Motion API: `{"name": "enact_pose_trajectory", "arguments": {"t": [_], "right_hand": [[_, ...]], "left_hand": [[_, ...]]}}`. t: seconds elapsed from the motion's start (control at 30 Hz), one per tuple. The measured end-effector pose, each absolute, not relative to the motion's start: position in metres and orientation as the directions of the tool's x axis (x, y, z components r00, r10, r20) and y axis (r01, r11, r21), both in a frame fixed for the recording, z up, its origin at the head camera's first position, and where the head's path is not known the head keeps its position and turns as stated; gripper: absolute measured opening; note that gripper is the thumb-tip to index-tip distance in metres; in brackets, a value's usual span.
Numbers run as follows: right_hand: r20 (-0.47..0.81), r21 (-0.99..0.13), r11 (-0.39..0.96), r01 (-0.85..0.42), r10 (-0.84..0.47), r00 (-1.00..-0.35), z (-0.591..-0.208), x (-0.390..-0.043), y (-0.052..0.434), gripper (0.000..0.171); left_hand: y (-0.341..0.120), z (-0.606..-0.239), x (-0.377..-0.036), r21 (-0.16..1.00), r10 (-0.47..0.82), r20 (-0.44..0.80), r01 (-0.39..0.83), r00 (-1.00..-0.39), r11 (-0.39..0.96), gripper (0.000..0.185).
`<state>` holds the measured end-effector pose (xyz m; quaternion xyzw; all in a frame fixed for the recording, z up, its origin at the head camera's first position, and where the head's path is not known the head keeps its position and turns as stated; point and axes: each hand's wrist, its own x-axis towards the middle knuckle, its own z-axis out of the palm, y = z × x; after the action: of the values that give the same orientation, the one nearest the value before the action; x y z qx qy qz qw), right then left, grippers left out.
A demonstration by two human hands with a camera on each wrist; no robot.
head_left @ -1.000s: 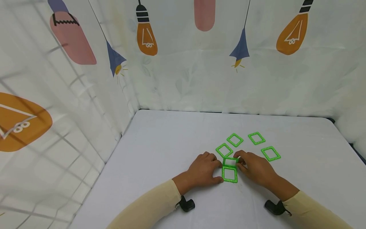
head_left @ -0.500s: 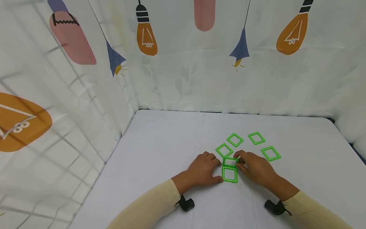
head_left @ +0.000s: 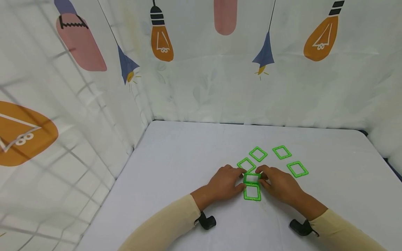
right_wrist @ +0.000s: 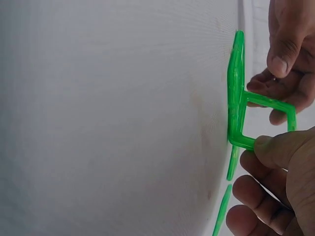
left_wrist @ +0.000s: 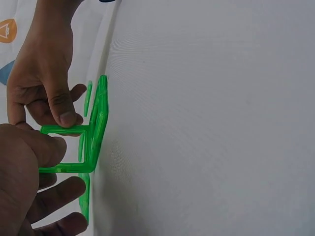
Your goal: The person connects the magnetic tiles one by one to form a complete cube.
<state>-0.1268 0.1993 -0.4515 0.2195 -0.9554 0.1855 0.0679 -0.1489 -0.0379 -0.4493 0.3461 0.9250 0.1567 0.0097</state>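
Two green square magnetic tiles, both open frames, meet along an edge between the hands. One lies flat [head_left: 252, 199] on the white table; the other is an upright tile [right_wrist: 269, 102], raised at the flat one's far edge. My right hand [head_left: 279, 184] pinches the upright tile's right side between thumb and index finger. On its left side my left hand [head_left: 223, 184] has the index finger at the top corner and the thumb low in front, round the side bar. In the left wrist view, the left thumb [left_wrist: 58, 149] overlaps the tile's opening.
Several more green tiles lie flat beyond the hands: a near tile [head_left: 240, 162] behind the upright one, a tile [head_left: 253, 150] farther back, and two at the right, a back tile [head_left: 276, 149] and a front tile [head_left: 292, 169]. A patterned curtain [head_left: 201, 87] hangs behind the table [head_left: 176, 150].
My left hand has shifted: its thumb moved up from beside the flat tile to the upright tile's base, its index finger onto the top corner. The right hand keeps its grip.
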Motion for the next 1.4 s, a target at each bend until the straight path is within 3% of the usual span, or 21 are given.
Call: {"name": "enact_pose_trajectory", "arguments": {"t": [0.5,0.6,0.77,0.87,1.4], "right_hand": [[0.147,-0.322,0.844,-0.428,-0.402,-0.904,-0.454,-0.125,0.196,0.050],[0.108,-0.350,0.848,-0.397,-0.385,-0.917,-0.454,-0.123,0.198,0.065],[0.074,-0.391,0.838,-0.380,-0.383,-0.921,-0.453,-0.117,0.202,0.106],[0.050,-0.389,0.833,-0.393,-0.407,-0.912,-0.455,-0.116,0.204,0.120],[0.076,-0.377,0.820,-0.431,-0.437,-0.896,-0.455,-0.117,0.210,0.108]], "left_hand": [[-0.033,-0.449,-0.149,0.252,0.657,0.149,0.671,-0.739,0.697,0.022],[-0.033,-0.450,-0.149,0.238,0.660,0.147,0.674,-0.737,0.699,0.018],[-0.033,-0.451,-0.150,0.239,0.657,0.144,0.671,-0.740,0.702,0.016],[-0.033,-0.451,-0.150,0.248,0.658,0.148,0.672,-0.738,0.697,0.015],[-0.036,-0.448,-0.150,0.274,0.661,0.152,0.674,-0.734,0.686,0.009]]}}
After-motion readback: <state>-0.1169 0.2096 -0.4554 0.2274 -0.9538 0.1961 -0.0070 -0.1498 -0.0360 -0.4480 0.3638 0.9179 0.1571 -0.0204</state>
